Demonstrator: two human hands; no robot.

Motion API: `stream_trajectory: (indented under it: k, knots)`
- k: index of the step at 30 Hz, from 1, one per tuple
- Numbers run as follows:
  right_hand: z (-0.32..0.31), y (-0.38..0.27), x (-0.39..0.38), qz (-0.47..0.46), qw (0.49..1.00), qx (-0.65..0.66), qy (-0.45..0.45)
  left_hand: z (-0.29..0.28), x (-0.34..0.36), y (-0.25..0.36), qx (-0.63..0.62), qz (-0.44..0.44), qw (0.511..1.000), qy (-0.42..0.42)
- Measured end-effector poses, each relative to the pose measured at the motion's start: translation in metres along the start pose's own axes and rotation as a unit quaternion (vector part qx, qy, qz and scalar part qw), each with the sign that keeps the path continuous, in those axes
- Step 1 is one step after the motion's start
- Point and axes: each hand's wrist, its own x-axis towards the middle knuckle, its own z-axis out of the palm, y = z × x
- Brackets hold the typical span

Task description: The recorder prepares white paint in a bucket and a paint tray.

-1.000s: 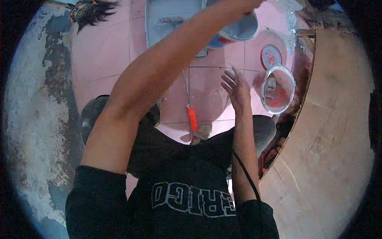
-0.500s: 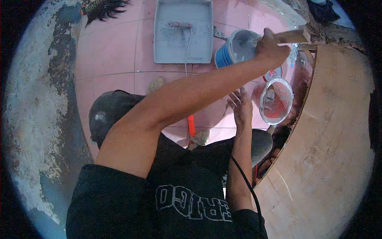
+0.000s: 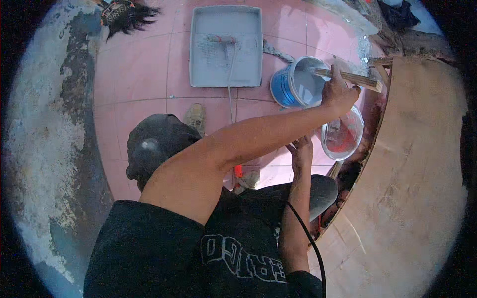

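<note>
My left hand (image 3: 340, 94) is closed around a flat wooden stick (image 3: 360, 81), reaching across to the right. The stick's lower end slants into a blue-and-white bucket (image 3: 284, 89) that holds greyish-white paint (image 3: 309, 87). Below my left forearm is my right hand (image 3: 301, 148), its fingers loosely bent and apart, partly hidden by that forearm. I see nothing held in it. Just right of it stands a second bucket (image 3: 325, 136), pale-rimmed and reddish inside, partly covered by my left hand and wrist.
A grey paint tray (image 3: 226, 82) lies ahead on pink tiles, with a paint-coated roller (image 3: 218, 39) in it; its orange handle (image 3: 238, 171) reaches toward my feet. A brown board (image 3: 412, 164) borders the right side, a stained wall (image 3: 44, 149) the left. A dark bristly thing (image 3: 131, 17) lies far left.
My left hand has moved lower and nearer with the stick, which now tilts down to the right. The blue-and-white bucket's inside shows more. My right hand's fingers have drawn in, lower in view.
</note>
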Motion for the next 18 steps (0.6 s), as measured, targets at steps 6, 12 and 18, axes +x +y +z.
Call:
stream_trajectory:
  k: [6,12,18]
  knots:
    - [0.012,-0.004,-0.008,-0.066,0.988,-0.131,-0.042,0.004,0.006,-0.02,0.023,0.04,0.999,0.001]
    - [0.009,-0.001,-0.009,-0.209,0.902,-0.362,-0.11,0.014,0.005,-0.032,0.04,0.027,0.996,-0.075]
    - [0.026,0.018,-0.005,-0.287,0.744,-0.561,-0.224,0.013,0.006,-0.061,0.355,0.204,0.898,-0.161]
